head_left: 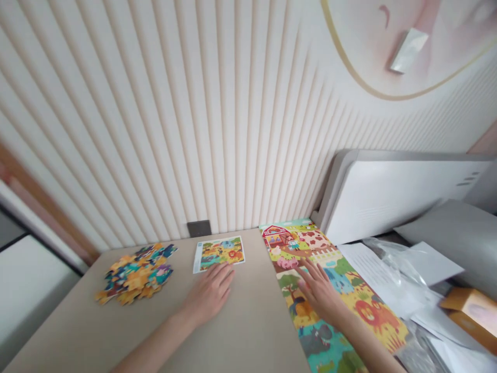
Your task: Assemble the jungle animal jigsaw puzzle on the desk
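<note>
My left hand (210, 291) lies palm down on the beige table (248, 321), its fingertips at the lower edge of a small picture card (222, 253) with a lion and trees. Nothing is in it. My right hand (319, 290) rests with fingers spread on a long, colourful animal puzzle (330, 339), over its middle part near the pink pigs. It holds nothing either. To the left of the card sits a loose heap of puzzle pieces (135, 274), orange, yellow, blue and purple.
Behind the table stands a ribbed cream wall (233, 129) with a dark socket (199, 228). At the right are a white headboard (399, 191), papers (373, 274), clear plastic (399, 267) and an orange box (471, 316).
</note>
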### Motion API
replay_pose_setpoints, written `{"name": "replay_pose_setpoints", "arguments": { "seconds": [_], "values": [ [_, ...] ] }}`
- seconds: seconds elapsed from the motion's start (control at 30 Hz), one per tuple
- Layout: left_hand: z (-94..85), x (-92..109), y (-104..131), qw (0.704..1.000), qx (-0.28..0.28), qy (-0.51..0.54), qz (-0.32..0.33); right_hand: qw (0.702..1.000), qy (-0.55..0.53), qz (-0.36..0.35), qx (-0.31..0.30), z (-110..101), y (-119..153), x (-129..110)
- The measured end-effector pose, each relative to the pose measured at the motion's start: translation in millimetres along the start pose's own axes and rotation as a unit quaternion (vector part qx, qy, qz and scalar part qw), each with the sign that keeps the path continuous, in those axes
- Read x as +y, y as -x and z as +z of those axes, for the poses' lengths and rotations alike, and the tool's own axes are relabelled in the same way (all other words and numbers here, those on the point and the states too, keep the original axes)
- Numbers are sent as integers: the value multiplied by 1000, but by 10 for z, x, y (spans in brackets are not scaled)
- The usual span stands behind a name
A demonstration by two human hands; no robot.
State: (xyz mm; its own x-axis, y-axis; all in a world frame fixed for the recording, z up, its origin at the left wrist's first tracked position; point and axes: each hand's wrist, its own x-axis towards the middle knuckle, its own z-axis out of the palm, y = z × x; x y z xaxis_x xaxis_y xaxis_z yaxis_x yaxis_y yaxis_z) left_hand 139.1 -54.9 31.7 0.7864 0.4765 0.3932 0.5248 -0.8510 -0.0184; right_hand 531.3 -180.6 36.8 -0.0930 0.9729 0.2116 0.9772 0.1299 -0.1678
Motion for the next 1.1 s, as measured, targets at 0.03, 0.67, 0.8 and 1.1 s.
{"name": "replay_pose_setpoints", "arguments": {
  "seconds": [0.03,0.67,0.8,1.1],
  "values": [
    [-51,-114,146,1000,0,-5,-22,1000,-11,-26,-9,7,-93,-198],
    [5,-433,794,982,66,78,-158,998,-23,7,53,944,-1567,-1695],
    [2,-449,810,980,62,89,-165,997,-46,11,59,995,-1603,-1627],
    [-13,-444,826,965,56,147,-208,943,-285,16,170,936,-1614,-1556]
  ]
}}
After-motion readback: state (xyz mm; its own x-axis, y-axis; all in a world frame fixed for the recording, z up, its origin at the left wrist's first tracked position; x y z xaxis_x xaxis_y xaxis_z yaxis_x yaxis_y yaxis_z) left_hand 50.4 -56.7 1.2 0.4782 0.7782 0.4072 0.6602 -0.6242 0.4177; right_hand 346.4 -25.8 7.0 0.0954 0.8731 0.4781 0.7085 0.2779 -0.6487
